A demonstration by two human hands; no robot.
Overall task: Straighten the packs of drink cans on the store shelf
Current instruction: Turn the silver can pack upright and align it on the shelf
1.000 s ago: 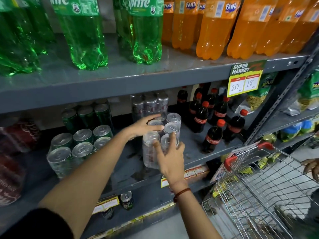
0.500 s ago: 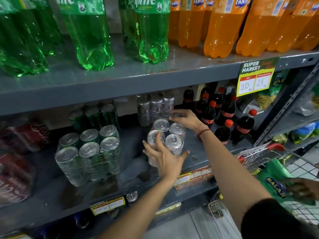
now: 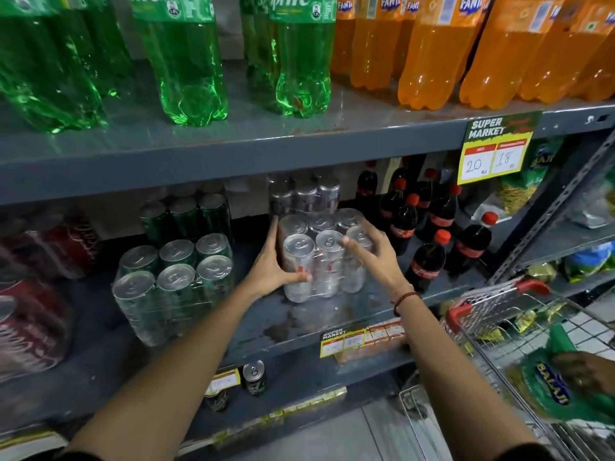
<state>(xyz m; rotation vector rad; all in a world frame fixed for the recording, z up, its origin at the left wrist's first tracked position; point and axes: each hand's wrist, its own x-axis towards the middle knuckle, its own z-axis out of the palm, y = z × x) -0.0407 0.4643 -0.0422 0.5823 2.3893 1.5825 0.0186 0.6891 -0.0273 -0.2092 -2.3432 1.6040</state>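
Note:
A shrink-wrapped pack of silver cans stands on the middle shelf, roughly square to its front edge. My left hand clasps the pack's left side, thumb across the front. My right hand, with a red thread at the wrist, presses on the pack's right front corner, its fingers spread over the can tops. A second silver pack sits right behind. To the left stands a green can pack, turned slightly askew, with another green pack behind it.
Red can packs fill the far left. Small cola bottles stand close on the right. Large green and orange bottles line the shelf above. A wire cart is at lower right, where another person's hand holds a green bag.
My right hand came forward from behind the pack to its right front corner. My left hand slid from the front to the left side. The pack now stands straighter.

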